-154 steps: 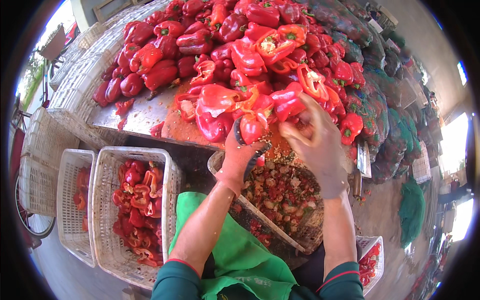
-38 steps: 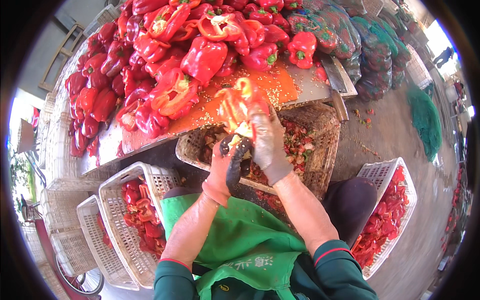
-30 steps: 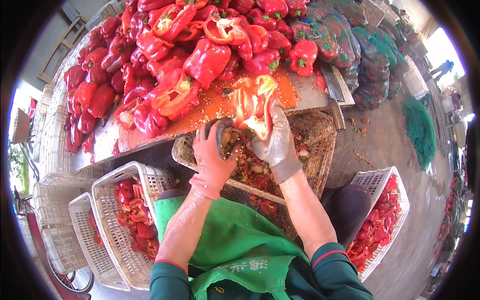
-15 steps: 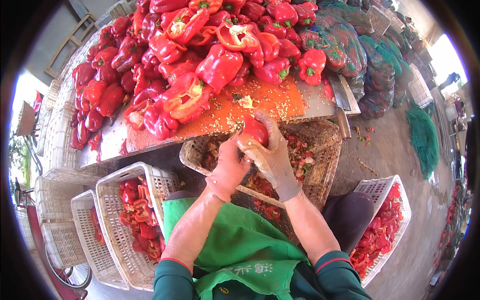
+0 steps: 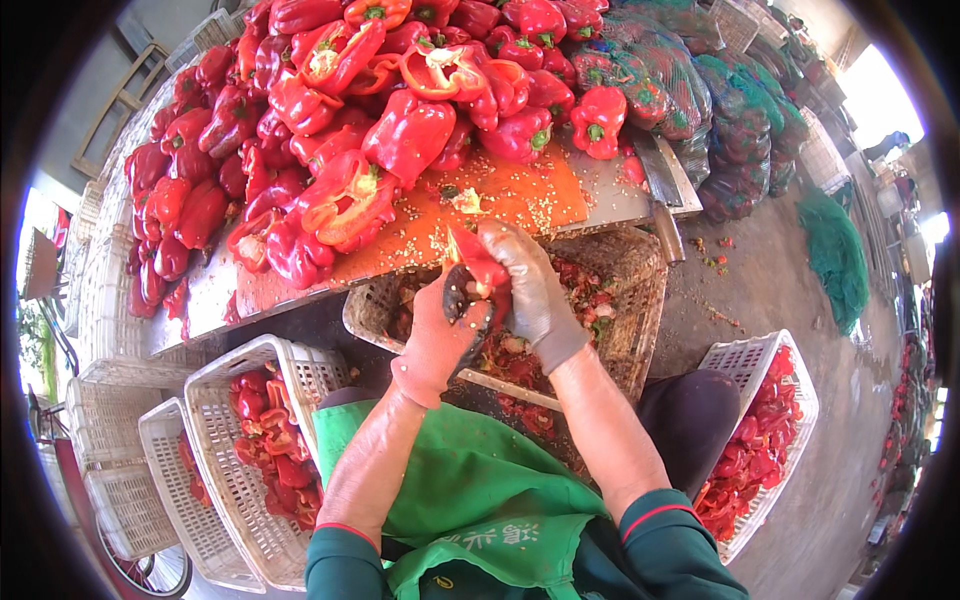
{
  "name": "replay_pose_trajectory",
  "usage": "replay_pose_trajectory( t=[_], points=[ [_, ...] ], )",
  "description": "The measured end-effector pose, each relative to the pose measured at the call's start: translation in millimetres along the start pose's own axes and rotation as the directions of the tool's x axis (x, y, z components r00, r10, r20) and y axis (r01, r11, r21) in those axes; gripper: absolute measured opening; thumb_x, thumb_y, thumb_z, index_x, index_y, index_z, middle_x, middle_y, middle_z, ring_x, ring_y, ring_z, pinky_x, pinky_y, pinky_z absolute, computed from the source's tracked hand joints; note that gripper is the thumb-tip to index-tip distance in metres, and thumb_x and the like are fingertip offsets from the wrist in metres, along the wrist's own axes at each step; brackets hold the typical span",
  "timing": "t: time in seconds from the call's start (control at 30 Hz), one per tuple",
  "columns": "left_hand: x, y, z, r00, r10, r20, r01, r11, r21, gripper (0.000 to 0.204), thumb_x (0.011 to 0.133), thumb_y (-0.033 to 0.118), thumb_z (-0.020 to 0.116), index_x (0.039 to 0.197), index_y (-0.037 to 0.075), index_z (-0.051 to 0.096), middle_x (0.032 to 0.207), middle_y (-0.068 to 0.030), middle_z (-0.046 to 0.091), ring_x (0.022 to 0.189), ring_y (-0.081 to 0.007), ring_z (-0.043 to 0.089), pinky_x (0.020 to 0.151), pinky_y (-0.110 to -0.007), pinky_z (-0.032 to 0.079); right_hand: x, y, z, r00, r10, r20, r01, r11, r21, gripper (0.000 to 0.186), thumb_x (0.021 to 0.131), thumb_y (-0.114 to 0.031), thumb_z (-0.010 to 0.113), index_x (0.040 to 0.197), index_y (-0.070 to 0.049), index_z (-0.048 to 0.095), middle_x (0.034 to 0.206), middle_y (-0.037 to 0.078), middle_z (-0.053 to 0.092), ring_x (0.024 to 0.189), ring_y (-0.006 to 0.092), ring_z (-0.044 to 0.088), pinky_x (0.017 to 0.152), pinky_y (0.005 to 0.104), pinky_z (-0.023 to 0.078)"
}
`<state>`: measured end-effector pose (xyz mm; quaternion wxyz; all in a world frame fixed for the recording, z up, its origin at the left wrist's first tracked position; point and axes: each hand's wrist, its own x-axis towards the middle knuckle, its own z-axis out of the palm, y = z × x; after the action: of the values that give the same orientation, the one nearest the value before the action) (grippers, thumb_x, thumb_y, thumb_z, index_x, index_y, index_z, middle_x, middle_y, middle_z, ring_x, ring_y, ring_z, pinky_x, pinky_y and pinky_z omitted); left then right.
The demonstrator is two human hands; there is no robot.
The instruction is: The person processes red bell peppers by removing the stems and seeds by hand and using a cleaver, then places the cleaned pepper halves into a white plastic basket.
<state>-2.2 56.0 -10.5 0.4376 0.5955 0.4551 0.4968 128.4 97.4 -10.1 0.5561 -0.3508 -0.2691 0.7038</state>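
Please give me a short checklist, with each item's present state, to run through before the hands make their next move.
1. Both hands gloved: ok; left hand and right hand each wear a glove.
2. Red pepper piece held: ok; it is between both hands.
3. Inside of the piece free of seeds: cannot tell; the gloves hide much of it.
4. Orange board clean: not ok; seeds are scattered over it and a pale core piece lies there.
5. Knife wholly on the table: not ok; its handle juts past the edge.
6. Scrap crate below the table edge: ok; it holds trimmings.
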Motion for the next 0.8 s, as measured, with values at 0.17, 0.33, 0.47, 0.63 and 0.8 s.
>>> replay_pose_trajectory(
  t=[0.17, 0.33, 0.47, 0.63, 0.8],
  points=[
    [0.6, 15.2, -4.6, 0.966, -0.212, 0.147, 0.254, 0.887, -0.385, 0.025, 0.086, -0.006, 0.056, 0.111, -0.001, 0.058, 0.091, -0.0062, 0.064, 0.084, -0.0152, 0.063, 0.071, -0.029, 0.054, 0.6, -11.3, -11.6, 0.969, 0.165, 0.185, -0.195, 0.968, 0.159, 0.038, 0.093, -0.024, 0.059, 0.122, 0.000, 0.053, 0.103, 0.009, 0.064, 0.086, 0.0192, 0.064, 0.075, 0.0327, 0.056],
    [2.9, 13.8, -12.7, 0.966, -0.192, 0.171, 0.257, 0.739, -0.622, 0.018, 0.087, 0.002, 0.060, 0.105, 0.002, 0.058, 0.092, -0.0098, 0.064, 0.077, -0.0159, 0.061, 0.064, -0.028, 0.052, 3.7, -25.2, -1.3, 0.992, -0.008, 0.125, 0.010, 1.000, -0.014, 0.037, 0.090, -0.014, 0.061, 0.123, 0.000, 0.054, 0.107, 0.012, 0.066, 0.091, 0.0216, 0.066, 0.078, 0.0361, 0.056],
    [1.7, 7.7, -35.3, 0.968, -0.246, 0.052, 0.245, 0.879, -0.409, 0.019, 0.090, 0.004, 0.058, 0.109, 0.001, 0.059, 0.099, -0.0110, 0.065, 0.081, -0.0153, 0.062, 0.066, -0.028, 0.051, 4.6, -78.7, 18.7, 0.856, -0.515, 0.046, 0.512, 0.833, -0.207, 0.032, 0.082, -0.007, 0.067, 0.112, 0.000, 0.058, 0.113, 0.012, 0.062, 0.097, 0.0196, 0.062, 0.086, 0.0305, 0.052],
    [6.9, -14.4, -20.3, 0.999, 0.032, -0.015, -0.016, 0.798, 0.602, 0.050, 0.077, 0.015, 0.075, 0.122, 0.005, 0.056, 0.103, -0.0197, 0.064, 0.098, -0.0396, 0.059, 0.090, -0.044, 0.046, 68.5, -49.0, -44.2, 0.743, -0.507, 0.438, 0.419, -0.159, -0.894, 0.040, 0.073, -0.010, 0.072, 0.111, -0.001, 0.060, 0.107, 0.018, 0.062, 0.102, 0.0317, 0.060, 0.093, 0.0393, 0.047],
    [17.2, -23.0, -7.6, 0.996, 0.092, 0.003, -0.066, 0.692, 0.719, 0.047, 0.074, 0.016, 0.075, 0.115, 0.000, 0.059, 0.102, -0.0224, 0.064, 0.097, -0.0403, 0.062, 0.084, -0.044, 0.050, 46.8, -107.5, -55.9, 0.638, -0.743, 0.201, 0.514, 0.217, -0.830, 0.038, 0.070, -0.011, 0.075, 0.105, -0.001, 0.063, 0.103, 0.013, 0.066, 0.096, 0.0273, 0.064, 0.087, 0.0348, 0.050]
  ],
)
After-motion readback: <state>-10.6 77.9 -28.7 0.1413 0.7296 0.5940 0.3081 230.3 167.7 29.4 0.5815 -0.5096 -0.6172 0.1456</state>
